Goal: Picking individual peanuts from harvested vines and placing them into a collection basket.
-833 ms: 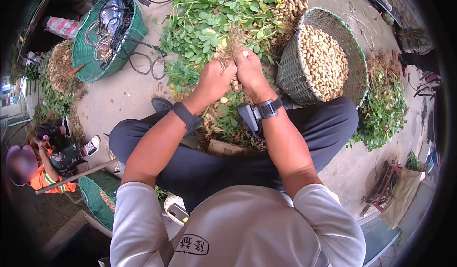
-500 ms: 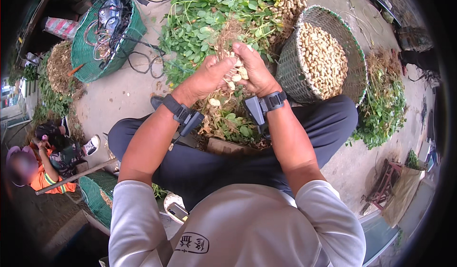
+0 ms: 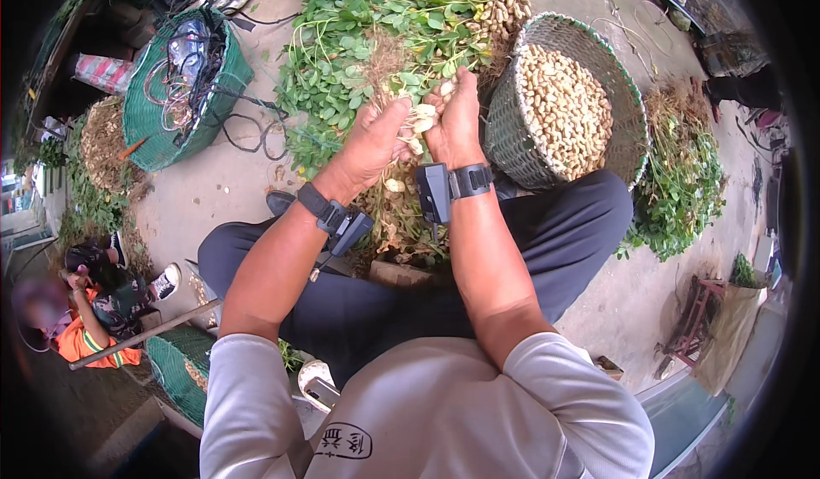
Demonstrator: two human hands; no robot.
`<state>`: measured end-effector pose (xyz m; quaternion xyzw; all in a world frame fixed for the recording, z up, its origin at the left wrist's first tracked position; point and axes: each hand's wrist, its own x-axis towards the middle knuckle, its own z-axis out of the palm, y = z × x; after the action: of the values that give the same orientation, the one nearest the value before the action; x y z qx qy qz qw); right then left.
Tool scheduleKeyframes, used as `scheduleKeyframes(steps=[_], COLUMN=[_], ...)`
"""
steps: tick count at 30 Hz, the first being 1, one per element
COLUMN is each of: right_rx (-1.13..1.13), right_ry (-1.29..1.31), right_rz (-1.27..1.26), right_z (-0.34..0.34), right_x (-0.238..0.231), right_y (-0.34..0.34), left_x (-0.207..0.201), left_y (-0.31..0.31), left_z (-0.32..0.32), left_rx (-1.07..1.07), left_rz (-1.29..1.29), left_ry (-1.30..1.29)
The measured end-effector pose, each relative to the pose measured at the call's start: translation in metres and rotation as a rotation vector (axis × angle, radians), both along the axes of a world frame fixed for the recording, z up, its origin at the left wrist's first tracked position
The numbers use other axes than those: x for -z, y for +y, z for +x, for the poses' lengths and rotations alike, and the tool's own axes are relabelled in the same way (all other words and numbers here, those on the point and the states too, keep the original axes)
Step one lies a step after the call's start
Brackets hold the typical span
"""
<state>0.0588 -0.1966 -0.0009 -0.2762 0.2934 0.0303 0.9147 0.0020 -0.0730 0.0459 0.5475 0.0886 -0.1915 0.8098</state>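
Note:
My left hand point(image 3: 376, 141) is closed round the root end of a peanut plant, whose brown hairy roots point(image 3: 384, 58) stick up beyond the fingers. Pale peanuts point(image 3: 422, 122) hang from it in the gap between my hands. Close by on the right, my right hand point(image 3: 458, 122) has its fingers curled round some peanuts, a few of them showing at the fingertips. Under my hands lie wilted stems and leaves point(image 3: 376, 227) between my crossed legs. Just right of my right hand stands a woven basket point(image 3: 629, 129) holding many picked peanuts point(image 3: 565, 107).
Green peanut plants point(image 3: 333, 60) are heaped ahead, with unpicked peanuts point(image 3: 500, 16) at their right end. Another plant bundle point(image 3: 683, 180) lies beyond the basket. At far left is a green basket point(image 3: 226, 73) with cords and plastic; a person point(image 3: 90, 325) sits below it.
My right hand has drawn nearer my body and turned more upright, its fingers now round peanuts. My left hand keeps the plant. The whole view has shifted slightly.

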Motion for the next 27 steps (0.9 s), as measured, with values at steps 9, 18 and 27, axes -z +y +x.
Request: scheduleKeyframes(steps=[9,18,27], right_rx=[0.188,-0.352,-0.625], right_ry=[-0.040,-0.442,-0.150], right_rz=[-1.705,-1.118,-0.178], right_z=[0.026,-0.006,-0.036], right_x=[-0.015,-0.038,-0.021], right_y=[-0.155,-0.089,0.009], left_x=[-0.008,0.016,0.023], left_y=[0.019,0.014,0.016], left_z=[-0.003,0.003,0.004], left_rx=[0.004,-0.049,-0.024], left_rz=[0.145,0.086,0.093], left_ry=[-0.133,-0.020,-0.104])
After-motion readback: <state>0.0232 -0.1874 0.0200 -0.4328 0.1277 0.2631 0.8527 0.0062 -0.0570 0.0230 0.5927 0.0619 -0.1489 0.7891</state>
